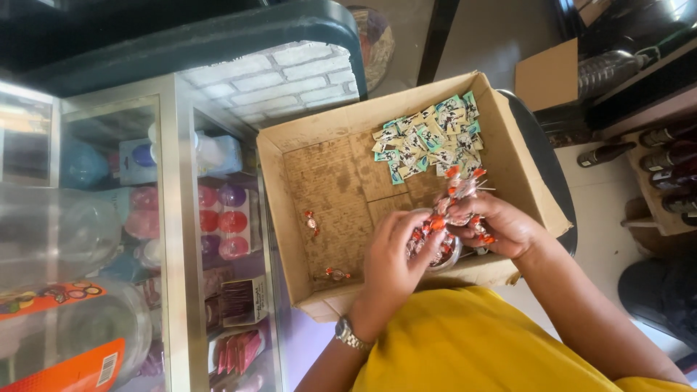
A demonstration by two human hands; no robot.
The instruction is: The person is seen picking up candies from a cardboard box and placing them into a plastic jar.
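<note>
Left hand (392,254) and right hand (501,226) close together inside cardboard box (319,145), both clamped on bunch of orange-wrapped candies (450,214). Teal sachets (428,138) piled just beyond hands. Two stray candies (312,221) left of hands.

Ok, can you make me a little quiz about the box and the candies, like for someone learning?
1. True or false: both hands hold a bunch of lollipops over the cardboard box.
2. Which wrist has the wristwatch? A) left B) right C) neither
3. Fill in: the small sachets lie in a pile at the box's far ____ corner.

Key
1. True: the left hand and the right hand both grip the orange-wrapped lollipops.
2. A
3. right; two loose wrapped candies lie apart on the box floor.
</note>
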